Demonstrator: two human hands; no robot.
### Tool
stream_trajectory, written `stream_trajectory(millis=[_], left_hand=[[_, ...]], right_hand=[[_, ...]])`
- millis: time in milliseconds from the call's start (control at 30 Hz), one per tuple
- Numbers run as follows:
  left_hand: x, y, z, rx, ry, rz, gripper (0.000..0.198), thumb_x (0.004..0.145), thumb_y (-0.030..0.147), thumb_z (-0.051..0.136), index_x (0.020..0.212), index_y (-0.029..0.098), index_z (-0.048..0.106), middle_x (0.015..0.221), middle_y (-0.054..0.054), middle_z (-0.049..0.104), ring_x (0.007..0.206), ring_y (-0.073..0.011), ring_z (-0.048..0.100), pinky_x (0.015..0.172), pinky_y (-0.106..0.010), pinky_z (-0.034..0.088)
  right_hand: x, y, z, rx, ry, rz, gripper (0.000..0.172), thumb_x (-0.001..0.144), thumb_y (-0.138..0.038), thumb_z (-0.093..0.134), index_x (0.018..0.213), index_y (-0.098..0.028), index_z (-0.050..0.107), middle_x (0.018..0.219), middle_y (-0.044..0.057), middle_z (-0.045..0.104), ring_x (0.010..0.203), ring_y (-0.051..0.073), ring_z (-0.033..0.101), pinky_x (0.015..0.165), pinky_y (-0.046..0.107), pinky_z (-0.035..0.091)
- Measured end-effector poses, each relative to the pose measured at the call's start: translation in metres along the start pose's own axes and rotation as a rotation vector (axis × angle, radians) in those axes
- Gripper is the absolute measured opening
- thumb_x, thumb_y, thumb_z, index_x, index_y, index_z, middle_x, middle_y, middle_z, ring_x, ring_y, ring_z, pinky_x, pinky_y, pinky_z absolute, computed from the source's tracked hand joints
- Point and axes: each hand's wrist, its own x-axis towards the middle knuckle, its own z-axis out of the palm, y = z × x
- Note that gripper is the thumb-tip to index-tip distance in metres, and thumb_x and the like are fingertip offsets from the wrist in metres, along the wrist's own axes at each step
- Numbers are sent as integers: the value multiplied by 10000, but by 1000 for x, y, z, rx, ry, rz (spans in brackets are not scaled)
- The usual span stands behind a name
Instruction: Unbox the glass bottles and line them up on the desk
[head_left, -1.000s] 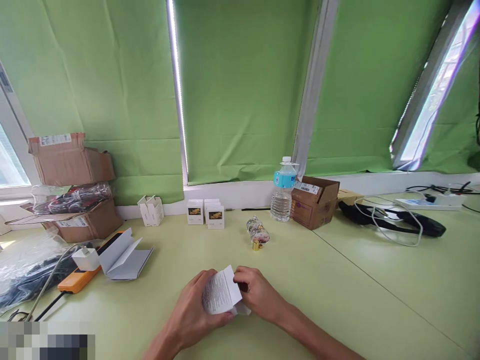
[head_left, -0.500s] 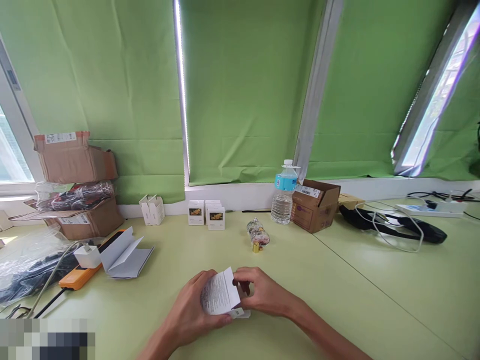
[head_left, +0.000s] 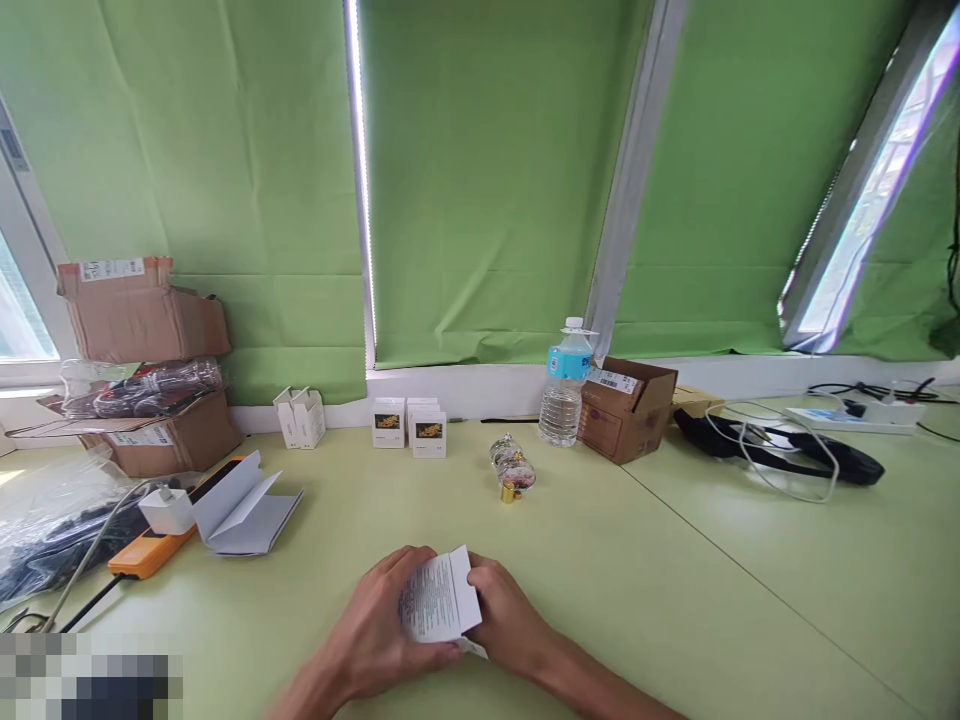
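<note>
Both hands point(head_left: 379, 620) closed on printed leaflet point(head_left: 437, 597), low over desk point(head_left: 637, 600).
L hand and R hand point(head_left: 506, 612) both gripping leaflet from either side, its printed face up twd camera; white slip point(head_left: 474, 649) sticks out underneath. Ahead, mid-desk: small glass bottle point(head_left: 511, 465) lying on side, gold cap point(head_left: 509, 493) nearby end. Further back: white product boxes point(head_left: 409, 428), water bottle point(head_left: 562, 385), open cardboard box point(head_left: 628, 412). L side: folded white card point(head_left: 244, 505) beside white charger point(head_left: 169, 510) on orange power strip point(head_left: 146, 552). R side: black strap point(head_left: 780, 450) w/ white cable. Behind all: green blinds point(head_left: 487, 180).
</note>
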Motion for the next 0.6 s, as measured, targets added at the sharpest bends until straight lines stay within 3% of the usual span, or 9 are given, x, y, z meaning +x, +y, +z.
stream_trajectory(millis=[133,333,600], left_hand=[[0,0,0,17,-6,9,625,594,433,778,1144,239,554,1033,-21,622,907,-209,584,787,-281,460],[-2,-5,3,23,-23,44,717,564,452,796,1198,245,533,1116,-50,623,987,-251,589,874,-327,453],[-2,-7,3,20,-14,49,740,570,477,791,1216,247,514,1128,-50,618,1000,-249,588,879,-325,460]], right_hand=[[-2,-4,3,10,61,41,98,701,-104,548,686,-170,619,854,23,609,734,142,550,620,216,376],[-3,-7,4,-5,44,-46,84,670,-96,568,649,-177,564,785,10,635,773,165,548,732,254,378],[-2,-7,4,28,63,-30,71,700,-145,585,640,-176,562,795,22,605,755,165,530,695,253,381]])
